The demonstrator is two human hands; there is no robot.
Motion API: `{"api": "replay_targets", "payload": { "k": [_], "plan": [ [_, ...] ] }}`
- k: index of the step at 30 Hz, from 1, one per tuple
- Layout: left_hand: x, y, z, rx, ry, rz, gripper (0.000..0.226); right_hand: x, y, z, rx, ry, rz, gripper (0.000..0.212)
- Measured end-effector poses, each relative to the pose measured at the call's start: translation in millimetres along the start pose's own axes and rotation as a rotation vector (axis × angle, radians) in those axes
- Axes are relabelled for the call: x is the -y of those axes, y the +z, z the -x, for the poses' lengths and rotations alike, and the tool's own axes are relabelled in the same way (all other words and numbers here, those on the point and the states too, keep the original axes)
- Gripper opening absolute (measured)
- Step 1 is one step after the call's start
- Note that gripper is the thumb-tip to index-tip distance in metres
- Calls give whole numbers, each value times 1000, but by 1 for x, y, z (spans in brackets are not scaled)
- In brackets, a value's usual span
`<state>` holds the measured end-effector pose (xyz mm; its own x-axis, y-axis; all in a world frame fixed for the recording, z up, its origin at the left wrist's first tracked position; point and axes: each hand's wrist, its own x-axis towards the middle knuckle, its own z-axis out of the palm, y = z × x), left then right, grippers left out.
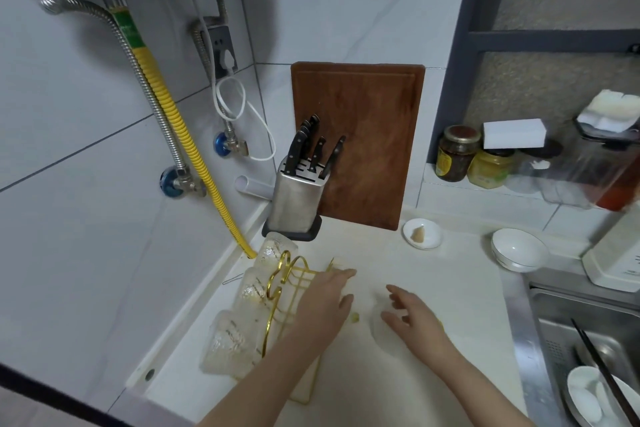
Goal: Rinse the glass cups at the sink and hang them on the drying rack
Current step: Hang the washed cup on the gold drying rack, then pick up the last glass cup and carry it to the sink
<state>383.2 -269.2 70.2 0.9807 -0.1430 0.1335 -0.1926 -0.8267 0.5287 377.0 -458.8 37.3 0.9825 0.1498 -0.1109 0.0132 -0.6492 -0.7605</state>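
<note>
A gold wire drying rack (277,291) stands on the left of the white counter. Three textured glass cups hang on its left side: one at the back (277,250), one in the middle (251,289), one at the front (230,343). My left hand (325,302) lies flat over the rack's right side, fingers stretched out, holding nothing. A fourth glass cup (382,336), pale and blurred, sits just right of the rack. My right hand (414,317) hovers over it with fingers spread; whether it touches the cup I cannot tell.
A steel knife block (298,198) and a wooden cutting board (360,142) stand behind the rack. A small saucer (431,239) and a white bowl (517,250) sit further right. The steel sink (554,333) at right holds chopsticks and white dishes. Jars line the sill.
</note>
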Motion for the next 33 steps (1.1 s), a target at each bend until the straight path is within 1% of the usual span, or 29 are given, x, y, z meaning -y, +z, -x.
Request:
{"api": "replay_targets", "payload": {
  "k": [1, 3, 5, 8, 11, 15, 17, 19, 22, 25, 27, 31, 32, 33],
  "plan": [
    [-9, 5, 0, 28, 12, 26, 50, -9, -10, 1, -35, 10, 10, 46],
    [-27, 20, 3, 110, -20, 116, 58, -30, -26, 2, -78, 57, 33, 40],
    [-41, 42, 8, 204, -60, 163, 68, -49, -35, 3, -83, 113, 65, 39],
    [-52, 72, 15, 324, -131, 94, 85, -70, -38, 5, -20, 164, 132, 41],
    [-58, 92, 15, 377, -260, 68, 96, -82, -35, 4, 51, 152, 164, 43],
    [-57, 107, 5, 365, -429, 105, 105, -90, -34, -7, 130, 112, 203, 46],
    [-57, 111, 0, 346, -476, 144, 107, -94, -34, -15, 153, 97, 224, 43],
    [-56, 114, -4, 336, -495, 175, 108, -98, -34, -23, 160, 78, 225, 33],
    [-51, 118, -6, 322, -498, 219, 107, -107, -34, -29, 132, 50, 152, 22],
    [-50, 120, -3, 293, -487, 231, 105, -113, -38, -29, 128, 20, 110, 21],
    [-53, 120, -1, 257, -474, 260, 103, -113, -44, -24, 97, 7, 67, 20],
    [-72, 112, 1, 210, -386, 324, 101, -109, -66, -4, -9, 31, -64, 13],
    [-78, 109, 0, 210, -358, 347, 101, -109, -74, 3, -32, 47, -114, 13],
    [-85, 107, -1, 215, -330, 369, 100, -109, -82, 11, -54, 56, -166, 18]
  ]
}}
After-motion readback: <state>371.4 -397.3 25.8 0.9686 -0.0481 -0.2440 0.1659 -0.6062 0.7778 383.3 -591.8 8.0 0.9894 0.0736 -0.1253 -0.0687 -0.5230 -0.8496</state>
